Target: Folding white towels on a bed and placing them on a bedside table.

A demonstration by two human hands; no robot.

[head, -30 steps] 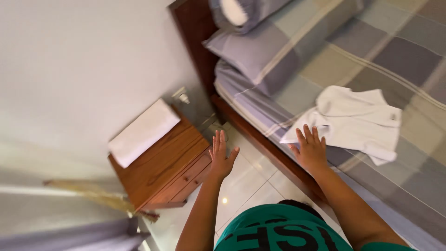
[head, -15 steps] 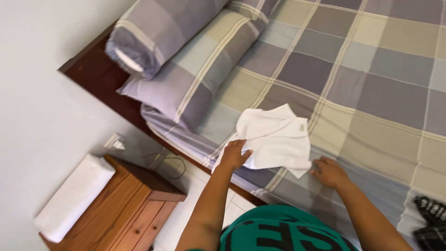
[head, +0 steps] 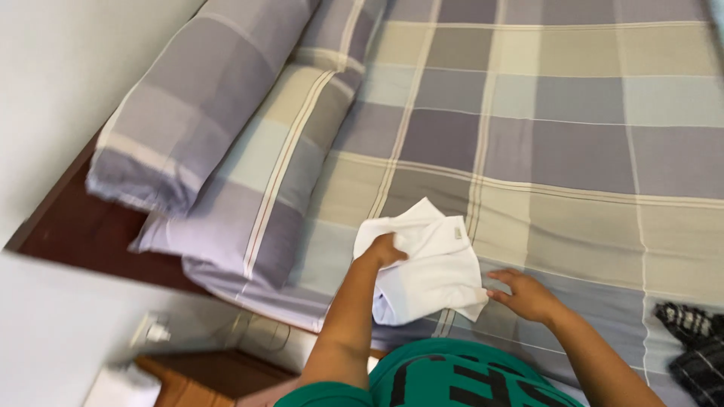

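Head view, looking down at bed (head: 573,173) with checked cover in grey, lilac, beige.

White cloth (head: 434,264) lies crumpled on the bed near its near edge, roughly mid-length of that edge, just right of the pillows. A small tag shows on its upper right part. The cloth's lower left portion sags toward the edge.

Left hand (head: 386,249): on the cloth's upper left part, fingers curled closed into the fabric, gripping a fold. Forearm runs down toward the near edge.

Right hand (head: 528,295): at the cloth's lower right corner, fingers loosely extended, fingertips touching the corner. Whether they pinch it or only rest against it: cannot tell.

Two pillows at the head end, left side of bed: upper pillow (head: 196,98) lying partly over lower pillow (head: 256,196), both in the same checked fabric. Lower pillow reaches close to the near edge.

Dark checked cloth (head: 694,343) on the bed at the right, near the near edge, well apart from the white cloth; partly cut off by frame.

Dark wood headboard (head: 83,234) behind pillows, against white wall. Wooden nightstand (head: 204,377) below the bed's head corner, a white object on it, blurred.

Person wears green shirt (head: 452,377) with dark print
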